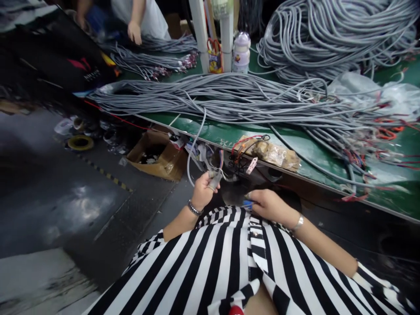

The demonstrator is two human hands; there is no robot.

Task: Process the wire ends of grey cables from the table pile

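My left hand (201, 192) is closed around the end of a grey cable (191, 153), in front of the bench edge. The cable loops down from the bundle on the table, and thin loose wires (223, 173) fan out beyond my fingertips. To the right, close to my striped shirt, my right hand (274, 206) pinches a small blue object (247, 204). Most of that object is hidden by my fingers, so its kind is unclear. A gap separates the two hands.
A long bundle of grey cables (170, 94) lies across the green table (210, 131). Behind it are a large cable coil (328, 35), a bottle (242, 52) and scissors (214, 46). A taped block (272, 153) sits at the edge. A cardboard box (157, 157) stands below. A co-worker's hand (134, 31) is at the back.
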